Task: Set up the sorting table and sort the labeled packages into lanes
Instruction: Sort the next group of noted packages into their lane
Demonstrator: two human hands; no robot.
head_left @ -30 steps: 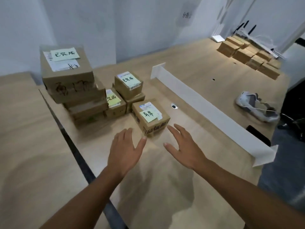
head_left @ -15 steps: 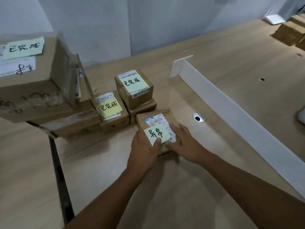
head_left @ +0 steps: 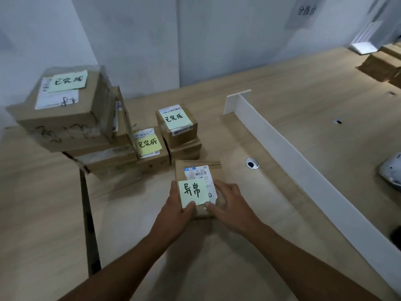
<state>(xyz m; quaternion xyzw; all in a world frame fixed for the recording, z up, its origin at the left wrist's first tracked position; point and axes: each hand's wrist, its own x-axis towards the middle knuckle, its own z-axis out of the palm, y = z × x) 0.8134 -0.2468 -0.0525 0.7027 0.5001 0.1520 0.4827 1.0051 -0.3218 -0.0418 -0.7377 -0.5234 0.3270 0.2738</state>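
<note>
Far to the left of the grip, a stack of cardboard boxes sits on the wooden table, the top one tilted and carrying a pale green note with handwriting. Closer to the grip, up and to the left of it, a low box with a yellow note lies flat, and just beyond the grip a small box with a green note rests on top of another carton.

At the centre, both forearms reach forward from the bottom edge and converge on one small cardboard package. The left hand clasps the package's left side, fingers wrapped along that edge and the thumb pressed onto the near edge of its green sticky note, which bears two handwritten characters. The right hand clasps the right side, knuckles raised, fingers curled against the wall of the package and the thumb laid on the top face near the left thumb. So both hands are closed around the package. Whether its base touches the table or is raised slightly cannot be told.

Right of the grip, a round cable grommet is set in the tabletop. Further right, a long white divider stands upright on the table, running diagonally from the far side toward the near right corner.
</note>
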